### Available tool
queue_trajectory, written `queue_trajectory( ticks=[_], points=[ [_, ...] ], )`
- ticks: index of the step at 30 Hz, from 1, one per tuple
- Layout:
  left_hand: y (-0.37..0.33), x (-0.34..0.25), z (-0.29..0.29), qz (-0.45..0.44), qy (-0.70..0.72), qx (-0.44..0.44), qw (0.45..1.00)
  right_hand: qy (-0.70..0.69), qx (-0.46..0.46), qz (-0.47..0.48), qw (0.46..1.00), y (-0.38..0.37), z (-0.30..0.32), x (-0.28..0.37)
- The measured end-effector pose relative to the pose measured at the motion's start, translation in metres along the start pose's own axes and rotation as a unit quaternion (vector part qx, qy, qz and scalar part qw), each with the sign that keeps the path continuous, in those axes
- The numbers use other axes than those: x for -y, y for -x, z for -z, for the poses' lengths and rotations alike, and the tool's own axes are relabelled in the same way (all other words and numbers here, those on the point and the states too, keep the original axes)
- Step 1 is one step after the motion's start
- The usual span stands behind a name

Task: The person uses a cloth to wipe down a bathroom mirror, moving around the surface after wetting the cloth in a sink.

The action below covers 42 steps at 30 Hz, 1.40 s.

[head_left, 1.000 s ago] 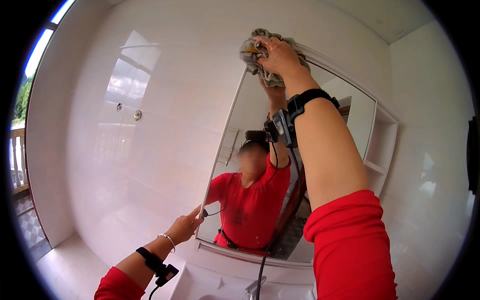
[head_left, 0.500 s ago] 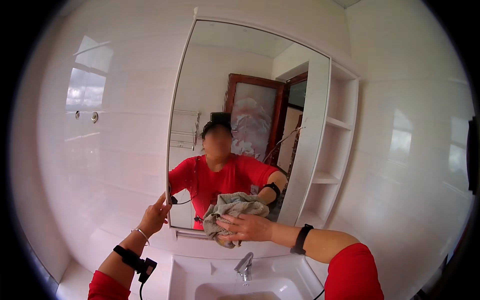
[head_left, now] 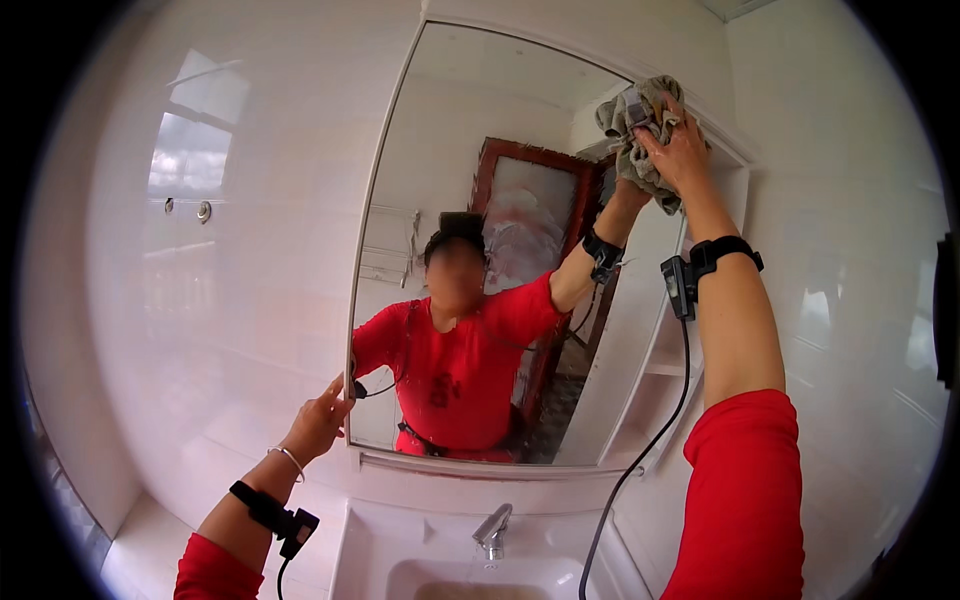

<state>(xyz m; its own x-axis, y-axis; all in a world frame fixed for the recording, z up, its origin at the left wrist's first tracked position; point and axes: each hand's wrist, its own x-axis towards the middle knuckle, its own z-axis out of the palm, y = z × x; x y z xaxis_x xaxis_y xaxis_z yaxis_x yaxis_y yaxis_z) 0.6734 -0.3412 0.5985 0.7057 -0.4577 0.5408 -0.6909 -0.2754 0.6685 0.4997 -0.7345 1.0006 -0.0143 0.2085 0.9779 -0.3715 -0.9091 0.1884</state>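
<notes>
A tall mirror cabinet [head_left: 470, 340] hangs on the tiled wall, its glass showing my reflection in a red top. At its upper right corner, my right hand [head_left: 682, 155] presses a crumpled grey-green cloth [head_left: 640, 130] against the glass, fingers spread over the folds and gripping it. Part of the cloth is covered by the hand. Low on the cabinet's left side, my left hand [head_left: 318, 418] holds the edge with bent fingers; some fingertips are hidden against the frame. Streaks and smears mark the glass.
Below the cabinet is a white washbasin [head_left: 360, 530] with a chrome faucet [head_left: 492, 530]. Open white shelves [head_left: 665, 370] adjoin the cabinet's right side. A black cable [head_left: 640, 455] hangs from the device on my right forearm. Two wall fittings [head_left: 204, 212] stick out at left.
My right hand has carried the cloth from the mirror's lower middle up to its upper right corner. The left hand stays at the cabinet's left edge.
</notes>
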Motion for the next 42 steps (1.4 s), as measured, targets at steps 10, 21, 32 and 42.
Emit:
queue_trajectory(
  ticks=[10, 21, 32, 42],
  points=[
    [0.003, 0.013, 0.003, 0.006, -0.007, -0.016, 1.000, -0.102, 0.220, 0.232, 0.942, 0.335, 0.088, 0.052],
    [0.002, 0.014, 0.003, -0.001, 0.003, -0.016, 1.000, -0.088, 0.078, 0.058, 0.991, 0.190, 0.048, 0.043],
    [0.007, 0.006, 0.006, 0.010, -0.012, -0.014, 1.000, -0.154, 0.213, 0.444, 0.857, 0.367, 0.079, 0.117],
    [0.005, -0.013, 0.008, 0.048, -0.034, -0.002, 0.998, -0.115, 0.074, 0.081, 0.987, 0.181, 0.044, 0.044]
  ],
)
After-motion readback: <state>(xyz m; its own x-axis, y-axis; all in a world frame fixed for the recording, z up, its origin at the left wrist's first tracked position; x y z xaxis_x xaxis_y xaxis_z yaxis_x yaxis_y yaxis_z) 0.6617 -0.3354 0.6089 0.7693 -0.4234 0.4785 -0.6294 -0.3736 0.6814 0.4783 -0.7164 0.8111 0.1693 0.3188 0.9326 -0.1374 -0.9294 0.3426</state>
